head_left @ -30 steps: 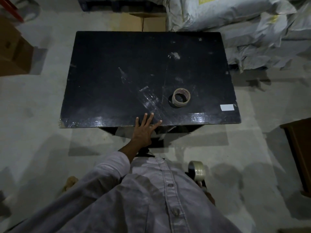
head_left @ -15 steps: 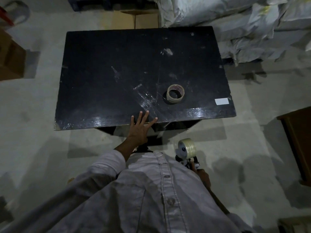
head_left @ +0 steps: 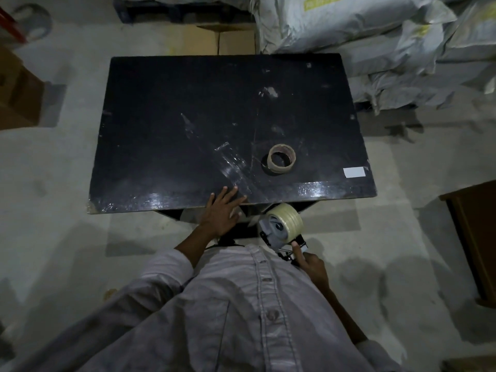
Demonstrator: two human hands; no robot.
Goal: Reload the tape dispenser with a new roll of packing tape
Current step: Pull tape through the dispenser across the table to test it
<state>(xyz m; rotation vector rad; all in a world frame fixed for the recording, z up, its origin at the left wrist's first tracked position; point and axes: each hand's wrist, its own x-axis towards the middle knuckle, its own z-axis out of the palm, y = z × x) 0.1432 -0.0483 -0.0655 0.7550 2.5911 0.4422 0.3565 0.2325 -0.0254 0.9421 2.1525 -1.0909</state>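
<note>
A black table (head_left: pixel 188 108) stands in front of me. On it, near the front right, lies a brown, nearly empty tape core (head_left: pixel 281 158), flat. My left hand (head_left: pixel 222 210) rests palm down with spread fingers on the table's front edge, holding nothing. My right hand (head_left: pixel 311 267) grips the handle of a tape dispenser (head_left: pixel 279 237), held below the table's front edge by my waist. A full roll of clear packing tape (head_left: pixel 288 220) sits on the dispenser's hub.
A white label (head_left: pixel 354 172) is stuck at the table's front right corner; strips of clear tape (head_left: pixel 230 167) shine on the top. Grey sacks (head_left: pixel 375 36) pile at the back right, cardboard boxes (head_left: pixel 16 95) at the left, a brown cabinet (head_left: pixel 477 237) at the right.
My right hand has lifted the dispenser with the clear roll up and forward, close to the table's front edge. My left hand has stayed on the table edge.
</note>
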